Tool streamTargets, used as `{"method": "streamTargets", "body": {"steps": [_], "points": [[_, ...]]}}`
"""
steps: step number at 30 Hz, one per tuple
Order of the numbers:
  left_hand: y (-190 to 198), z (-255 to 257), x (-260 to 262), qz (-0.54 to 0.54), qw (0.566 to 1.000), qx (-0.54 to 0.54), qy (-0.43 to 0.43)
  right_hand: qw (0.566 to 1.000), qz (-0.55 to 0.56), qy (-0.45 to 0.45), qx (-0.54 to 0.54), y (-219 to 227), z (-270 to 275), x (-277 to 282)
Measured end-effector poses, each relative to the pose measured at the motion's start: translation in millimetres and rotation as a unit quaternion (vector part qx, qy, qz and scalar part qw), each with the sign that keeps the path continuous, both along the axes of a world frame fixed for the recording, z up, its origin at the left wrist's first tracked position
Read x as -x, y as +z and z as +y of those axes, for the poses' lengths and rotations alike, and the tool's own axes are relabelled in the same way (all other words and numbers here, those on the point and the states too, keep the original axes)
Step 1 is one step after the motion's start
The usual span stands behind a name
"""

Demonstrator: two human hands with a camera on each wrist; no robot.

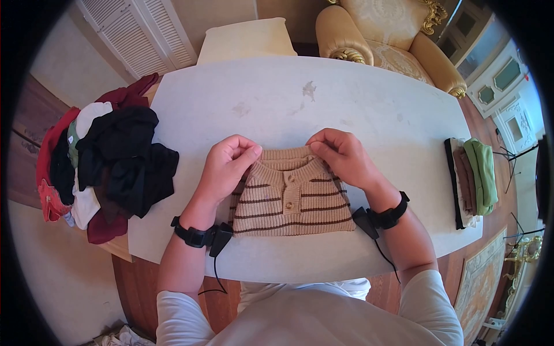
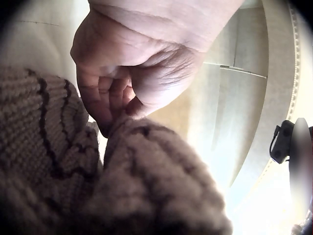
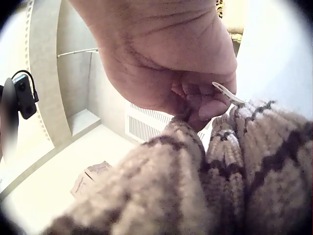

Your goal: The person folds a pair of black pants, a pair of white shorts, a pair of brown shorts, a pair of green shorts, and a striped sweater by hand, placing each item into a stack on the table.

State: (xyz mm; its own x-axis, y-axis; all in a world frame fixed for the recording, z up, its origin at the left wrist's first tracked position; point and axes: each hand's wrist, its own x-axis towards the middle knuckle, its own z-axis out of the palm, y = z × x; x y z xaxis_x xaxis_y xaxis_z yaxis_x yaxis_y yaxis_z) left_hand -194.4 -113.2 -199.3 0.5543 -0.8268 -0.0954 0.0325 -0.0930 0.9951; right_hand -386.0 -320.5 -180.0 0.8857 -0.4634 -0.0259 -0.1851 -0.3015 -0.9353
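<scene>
A beige knit sweater with brown stripes [image 1: 259, 213] lies folded near the table's front edge, its ribbed collar and buttoned placket facing up. My left hand [image 1: 232, 164] pinches the sweater beside the left end of the collar, and my right hand [image 1: 345, 155] pinches it beside the right end. In the left wrist view, the thumb and fingertips of the left hand [image 2: 142, 58] meet on the bunched knit [image 2: 156, 171]. The right wrist view shows the right hand [image 3: 171, 58] gripping the ribbed fabric [image 3: 171, 181], with a thin pale edge beside the fingers.
A loose heap of dark, red and white clothes [image 1: 124, 155] lies at the table's left side. Folded garments in green, brown and black [image 1: 479, 176] are stacked at the right edge of the white table [image 1: 248, 86]. A gold armchair [image 1: 392, 34] stands behind it.
</scene>
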Motion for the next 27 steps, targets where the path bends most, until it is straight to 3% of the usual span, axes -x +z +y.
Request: {"method": "streamTargets", "body": {"steps": [12, 24, 27], "points": [[2.1, 0.2, -2.2, 0.030, 0.999, -0.020, 0.012, 1.000, -0.016, -0.014, 0.014, -6.4, -1.1, -1.6], [7.1, -0.3, -1.6, 0.081, 0.996, -0.008, 0.027, 0.996, -0.035, -0.020, -0.081, -7.2, -2.7, -2.5], [6.9, -0.4, -2.1, 0.085, 0.996, -0.010, 0.026, 0.997, 0.005, -0.009, -0.078, -4.0, -5.3, -2.4]]}}
